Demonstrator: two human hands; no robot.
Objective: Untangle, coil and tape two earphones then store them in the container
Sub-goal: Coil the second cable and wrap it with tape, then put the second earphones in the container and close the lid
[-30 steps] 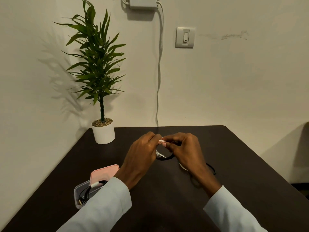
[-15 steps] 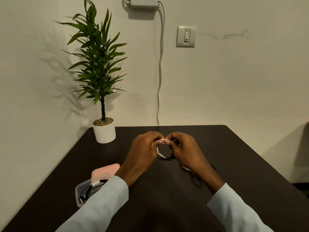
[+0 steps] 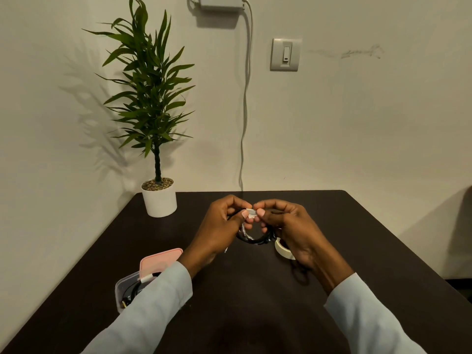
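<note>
Both hands are working together above the middle of the dark bench. The left hand is curling its fingers round the coiled black earphone and pinching a small white piece of tape at the top of the coil. The right hand is pinching the other end of the same tape, thumb and forefinger closed on it, with its remaining fingers curled beside the coil. The coil is hanging below the fingertips, clear of the bench surface as far as can be judged.

A roll of tape is lying on the bench just beside and partly under the right hand. At the near left, a clear container is sitting on the bench with a second black earphone inside it; a sleeve is covering part of it. A pink lid is lying just behind the container; whether it is touching cannot be told.

A potted plant is standing upright at the far left corner of the bench, against the wall.
</note>
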